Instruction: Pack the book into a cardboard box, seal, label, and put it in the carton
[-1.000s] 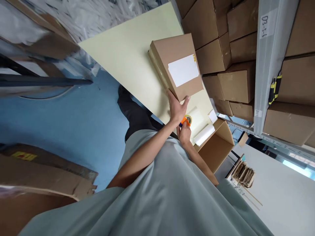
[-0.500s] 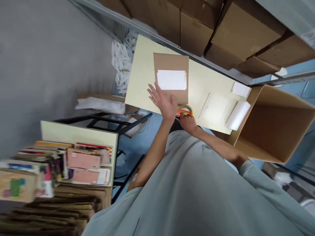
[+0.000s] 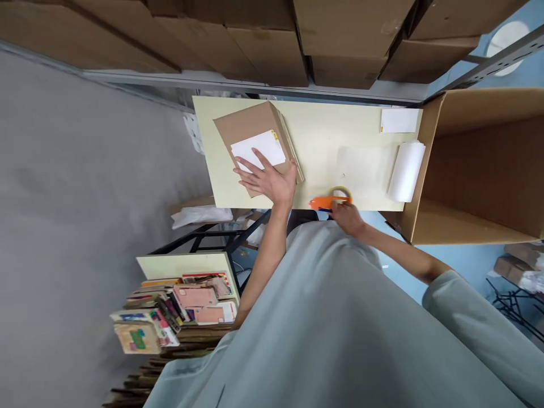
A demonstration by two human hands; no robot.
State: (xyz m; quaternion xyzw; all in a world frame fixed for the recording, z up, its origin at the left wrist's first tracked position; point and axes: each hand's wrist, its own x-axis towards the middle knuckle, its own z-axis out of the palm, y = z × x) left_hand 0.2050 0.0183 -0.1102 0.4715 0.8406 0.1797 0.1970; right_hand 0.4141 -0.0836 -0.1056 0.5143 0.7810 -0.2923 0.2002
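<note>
Two bare hands in the middle of the frame, one to each side of a narrow gap between box and dispenser. Left of centre, one cardboard box [image 3: 249, 122] on the pale table [image 3: 323, 127], aslant, with its long axis running from upper left to lower right and a white label [image 3: 263, 145] face up. On top of it, the left hand [image 3: 272, 184], open and in contact, with fingers spread across label and board and thumb at the right-hand edge; by far the nearer of the two. Right of the box's lower corner, near but apart, an orange tape dispenser [image 3: 325, 202], gripped in the right hand [image 3: 347, 218] at the table's lower edge. Nearly level across the frame, narrow end toward the box, tape roll away from it. Resting on the table or just clear of it: cannot tell. Farther right, a white roll [image 3: 407, 171] just beside an open carton [image 3: 476, 173].
</note>
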